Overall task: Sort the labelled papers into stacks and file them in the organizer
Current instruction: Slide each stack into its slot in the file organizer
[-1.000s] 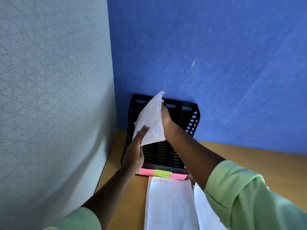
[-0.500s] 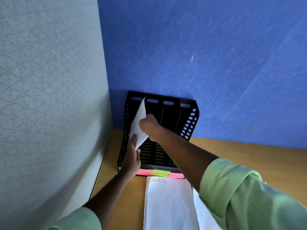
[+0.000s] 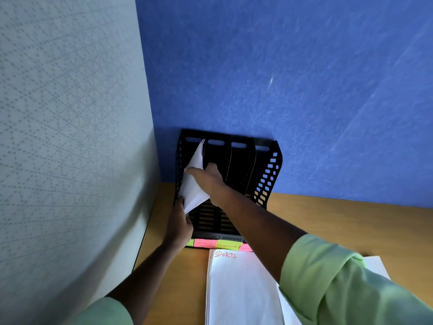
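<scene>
**Papers sinking deeper into the leftmost slot**

The white sheaf of papers (image 3: 194, 184) is sitting lower in the black organizer (image 3: 269, 174) than a moment ago. The left hand (image 3: 179, 225) is pinching its lower corner; the right hand (image 3: 208, 178) is gripping its upper edge. The "SPORTS" stack (image 3: 241, 289) is lying on the wooden desk (image 3: 328, 219).

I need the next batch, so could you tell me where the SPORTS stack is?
The SPORTS stack lies flat on the desk, directly before the black organizer.
</scene>
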The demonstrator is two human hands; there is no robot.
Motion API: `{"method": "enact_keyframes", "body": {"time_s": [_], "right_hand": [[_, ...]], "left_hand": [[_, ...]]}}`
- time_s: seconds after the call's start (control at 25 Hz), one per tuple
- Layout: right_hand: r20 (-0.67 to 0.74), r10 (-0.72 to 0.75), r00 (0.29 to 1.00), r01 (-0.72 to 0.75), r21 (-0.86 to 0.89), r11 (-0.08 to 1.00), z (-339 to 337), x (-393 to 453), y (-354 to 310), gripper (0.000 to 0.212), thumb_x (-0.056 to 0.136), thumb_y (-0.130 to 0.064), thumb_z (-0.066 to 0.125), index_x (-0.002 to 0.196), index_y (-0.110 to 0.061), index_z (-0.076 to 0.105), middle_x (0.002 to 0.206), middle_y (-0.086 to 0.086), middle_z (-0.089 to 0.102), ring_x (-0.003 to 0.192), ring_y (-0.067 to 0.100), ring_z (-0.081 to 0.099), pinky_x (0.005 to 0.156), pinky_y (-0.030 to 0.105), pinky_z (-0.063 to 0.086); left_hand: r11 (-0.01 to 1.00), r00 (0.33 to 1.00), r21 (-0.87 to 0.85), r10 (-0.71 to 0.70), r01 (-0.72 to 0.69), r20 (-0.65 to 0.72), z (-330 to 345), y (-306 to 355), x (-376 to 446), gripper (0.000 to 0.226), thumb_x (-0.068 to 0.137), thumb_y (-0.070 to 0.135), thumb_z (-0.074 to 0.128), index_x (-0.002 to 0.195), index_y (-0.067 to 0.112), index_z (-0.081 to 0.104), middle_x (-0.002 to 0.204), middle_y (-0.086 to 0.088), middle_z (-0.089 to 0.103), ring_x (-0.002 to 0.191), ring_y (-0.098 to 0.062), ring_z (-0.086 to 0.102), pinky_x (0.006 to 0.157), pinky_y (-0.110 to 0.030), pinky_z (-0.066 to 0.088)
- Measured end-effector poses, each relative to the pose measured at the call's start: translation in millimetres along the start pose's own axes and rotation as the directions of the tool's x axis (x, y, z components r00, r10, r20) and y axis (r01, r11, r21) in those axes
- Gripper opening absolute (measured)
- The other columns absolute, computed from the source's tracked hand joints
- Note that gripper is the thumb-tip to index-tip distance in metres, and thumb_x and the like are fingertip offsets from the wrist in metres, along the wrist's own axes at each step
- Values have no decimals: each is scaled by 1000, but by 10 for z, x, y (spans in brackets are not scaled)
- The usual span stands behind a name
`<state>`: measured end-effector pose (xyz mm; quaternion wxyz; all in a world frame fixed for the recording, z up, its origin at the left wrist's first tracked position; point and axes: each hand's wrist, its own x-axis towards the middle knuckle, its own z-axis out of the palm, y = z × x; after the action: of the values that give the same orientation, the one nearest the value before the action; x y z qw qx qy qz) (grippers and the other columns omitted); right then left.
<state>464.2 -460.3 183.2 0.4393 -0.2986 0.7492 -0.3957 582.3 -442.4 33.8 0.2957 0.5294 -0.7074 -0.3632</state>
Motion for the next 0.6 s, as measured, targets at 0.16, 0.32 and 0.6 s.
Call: {"method": "enact_keyframes", "body": {"time_s": [0.16,0.32,0.6], "right_hand": [[-13,-25,1000,26,112,993,-143,-47,217,97,69,-64,72,145,-11,42,124,1,59,110,22,60,91,40,54],[9,7,1000,-9,231,973,-317,-184,478,78,79,-71,65,134,-17,55,130,1,60,113,22,62,93,45,58],[-161,45,986,22,394,919,-660,-623,1379,44,103,-56,45,117,-19,63,101,4,74,89,17,72,77,36,55]], "left_hand": [[998,998,-46,32,-34,-51,-13,60,-123,73,83,-12,55,148,9,29,141,-11,45,133,-23,43,109,-39,44],[998,991,-53,8,-15,-133,-4,83,-329,79,82,-14,56,151,5,23,150,-13,35,140,-24,35,112,-27,31],[999,955,40,-14,27,-296,146,-120,-996,77,75,-12,61,145,-3,30,153,-20,27,144,-32,22,115,-29,18]]}}
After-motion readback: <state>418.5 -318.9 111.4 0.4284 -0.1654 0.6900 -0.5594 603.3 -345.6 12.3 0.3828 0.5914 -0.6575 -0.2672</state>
